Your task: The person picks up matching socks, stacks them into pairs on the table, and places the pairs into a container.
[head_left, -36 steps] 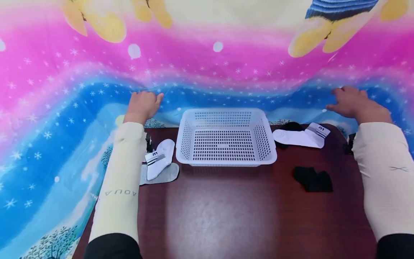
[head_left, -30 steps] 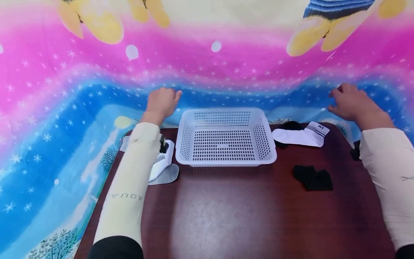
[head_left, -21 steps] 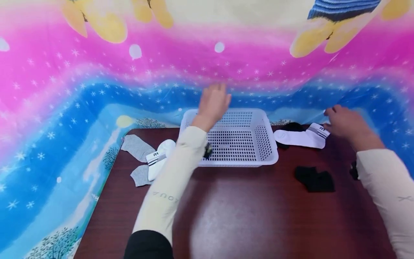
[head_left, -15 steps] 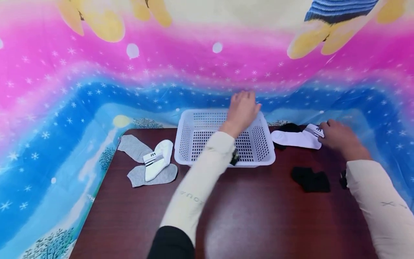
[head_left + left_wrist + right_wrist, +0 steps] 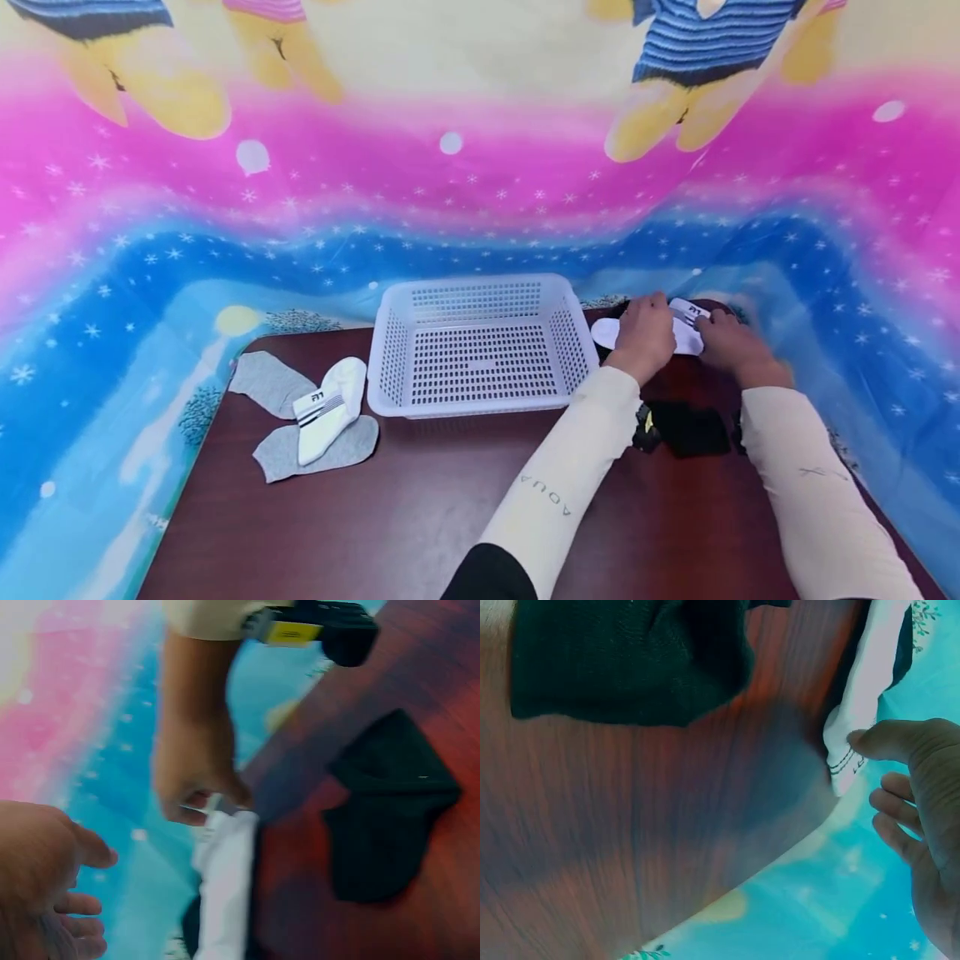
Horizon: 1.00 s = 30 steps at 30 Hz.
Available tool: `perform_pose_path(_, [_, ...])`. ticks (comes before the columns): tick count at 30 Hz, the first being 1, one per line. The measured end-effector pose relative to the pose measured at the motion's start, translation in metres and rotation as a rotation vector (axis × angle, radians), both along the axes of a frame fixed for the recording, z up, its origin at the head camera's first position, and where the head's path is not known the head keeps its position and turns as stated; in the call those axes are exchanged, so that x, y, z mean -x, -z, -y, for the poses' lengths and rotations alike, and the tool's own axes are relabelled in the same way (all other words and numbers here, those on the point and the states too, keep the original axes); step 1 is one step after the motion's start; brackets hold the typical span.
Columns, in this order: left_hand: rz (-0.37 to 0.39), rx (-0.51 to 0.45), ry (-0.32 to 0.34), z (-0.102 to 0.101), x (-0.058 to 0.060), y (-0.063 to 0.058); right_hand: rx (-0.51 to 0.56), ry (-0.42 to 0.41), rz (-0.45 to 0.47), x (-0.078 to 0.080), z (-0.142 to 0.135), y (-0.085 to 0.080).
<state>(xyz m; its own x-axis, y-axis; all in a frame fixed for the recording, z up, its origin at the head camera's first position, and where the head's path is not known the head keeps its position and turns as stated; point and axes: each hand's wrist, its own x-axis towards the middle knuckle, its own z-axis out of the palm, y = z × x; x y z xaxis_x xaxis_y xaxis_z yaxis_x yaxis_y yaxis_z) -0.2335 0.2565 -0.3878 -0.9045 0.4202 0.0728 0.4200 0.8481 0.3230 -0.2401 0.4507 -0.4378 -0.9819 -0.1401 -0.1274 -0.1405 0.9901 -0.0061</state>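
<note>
A white sock with a striped cuff lies at the table's back right, on top of a dark sock. At its cuff end is my right hand, which pinches the fabric between thumb and fingers in the left wrist view. My left hand hovers over the sock's middle and hides part of it; its fingers look loosely extended beside the sock, apart from it. Nearer the front, a black sock lies partly behind my left wrist.
A white perforated basket stands at the back middle with nothing in it. At the left, another white sock lies across grey socks. A printed cloth hangs behind the table.
My left hand has swept right, across the basket to the white sock. My right hand has come down and inward to the sock's cuff. The head view has shifted to the right.
</note>
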Motion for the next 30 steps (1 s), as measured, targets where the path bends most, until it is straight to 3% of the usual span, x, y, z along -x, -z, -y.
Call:
perform_pose_path(6, [-0.105,0.18,-0.04,-0.017,0.003,0.05,0.058,-0.018,-0.024,0.009,0.006,0.022])
perform_pose_path(10, [-0.03,0.239,-0.071,-0.025,0.007,0.085,0.07,-0.016,-0.032,0.008,0.006,0.038])
perform_pose_path(13, [0.034,0.241,-0.093,-0.029,0.01,0.1,0.084,-0.003,-0.035,0.006,0.004,0.044])
perform_pose_path(24, [-0.091,0.402,-0.004,-0.038,0.016,0.125,0.069,-0.025,-0.18,-0.001,0.001,0.058])
perform_pose_path(30, [-0.114,0.371,0.036,-0.041,0.021,0.122,0.057,-0.05,-0.232,-0.001,0.002,0.054])
